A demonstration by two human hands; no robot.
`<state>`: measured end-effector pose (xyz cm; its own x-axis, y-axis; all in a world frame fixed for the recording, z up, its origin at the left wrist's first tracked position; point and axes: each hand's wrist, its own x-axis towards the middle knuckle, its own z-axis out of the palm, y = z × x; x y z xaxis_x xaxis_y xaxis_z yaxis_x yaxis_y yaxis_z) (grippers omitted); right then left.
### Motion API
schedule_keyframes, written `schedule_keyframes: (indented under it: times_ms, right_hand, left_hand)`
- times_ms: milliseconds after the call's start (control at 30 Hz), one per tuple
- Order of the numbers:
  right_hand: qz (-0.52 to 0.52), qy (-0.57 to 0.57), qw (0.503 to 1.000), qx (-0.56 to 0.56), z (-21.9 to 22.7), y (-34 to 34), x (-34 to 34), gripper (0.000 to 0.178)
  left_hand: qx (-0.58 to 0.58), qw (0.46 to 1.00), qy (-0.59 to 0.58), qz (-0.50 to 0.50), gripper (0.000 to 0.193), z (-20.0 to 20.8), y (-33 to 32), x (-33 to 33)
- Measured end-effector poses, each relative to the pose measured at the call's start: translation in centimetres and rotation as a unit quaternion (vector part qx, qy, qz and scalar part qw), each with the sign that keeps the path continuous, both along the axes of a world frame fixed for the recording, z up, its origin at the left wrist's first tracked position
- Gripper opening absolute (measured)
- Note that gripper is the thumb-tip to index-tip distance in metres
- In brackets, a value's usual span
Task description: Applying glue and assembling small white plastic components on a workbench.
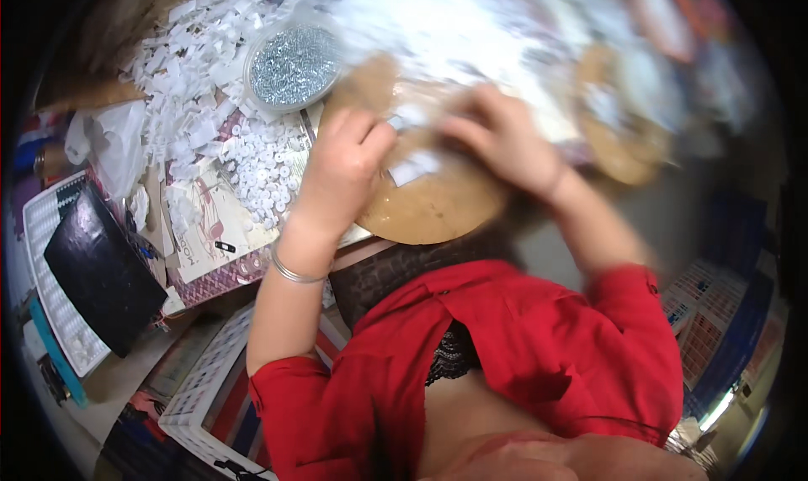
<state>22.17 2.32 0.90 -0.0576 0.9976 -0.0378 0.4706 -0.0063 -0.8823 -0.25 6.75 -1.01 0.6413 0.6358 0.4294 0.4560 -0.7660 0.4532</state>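
A round brown board (429, 212) lies in front of me, with small flat white pieces (414, 168) on its middle. My left hand (345, 165) is over its left side, fingers curled in and closed at the tips, close to a few more white bits (410, 116). What those fingertips grip is too small to make out. Over the board's right side hovers my right hand (503, 140), bent at the fingers and smeared by motion. Whether it holds anything is unclear. Left of the board stands a clear round tub (295, 67) full of small shiny metal parts.
Loose white plastic pieces (198, 69) are heaped at the far left, with small white round parts (257, 174) nearer. A blurred white pile (446, 26) covers the back. Another brown board (627, 144) is at right. White baskets (202, 397) stand low left.
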Motion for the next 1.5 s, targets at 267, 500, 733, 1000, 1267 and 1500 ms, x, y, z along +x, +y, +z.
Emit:
schedule_keyframes:
  times_ms: [267,500,733,1000,1267,1500]
  right_hand:
    - [0.018,-0.107,0.970,0.218,-2.0,-2.4,-3.2,0.011]
    - [-0.109,-0.060,0.970,0.208,-1.2,-4.4,0.5,0.008]
    - [-0.476,0.051,0.854,0.205,-2.0,-8.5,10.4,0.055]
    - [-0.517,-0.205,0.784,0.275,1.6,-11.2,22.1,0.029]
    - [-0.516,0.050,0.788,0.333,2.8,-10.6,18.1,0.020]
    - [-0.253,0.291,0.909,0.157,-2.9,-4.9,5.2,0.019]
  left_hand:
    - [-0.044,0.995,-0.088,0.021,0.020,1.3,-1.7,-1.3]
    - [-0.061,0.996,-0.066,-0.014,0.024,-0.4,-4.9,-0.5]
    - [-0.052,0.998,0.003,-0.040,0.024,0.8,-4.4,-1.2]
    - [-0.064,0.996,-0.024,-0.061,0.020,1.7,-3.0,-0.3]
    - [-0.082,0.991,-0.056,0.091,0.011,0.4,-1.9,0.4]
    - [-0.100,0.988,-0.074,0.090,0.012,0.1,-1.7,1.7]
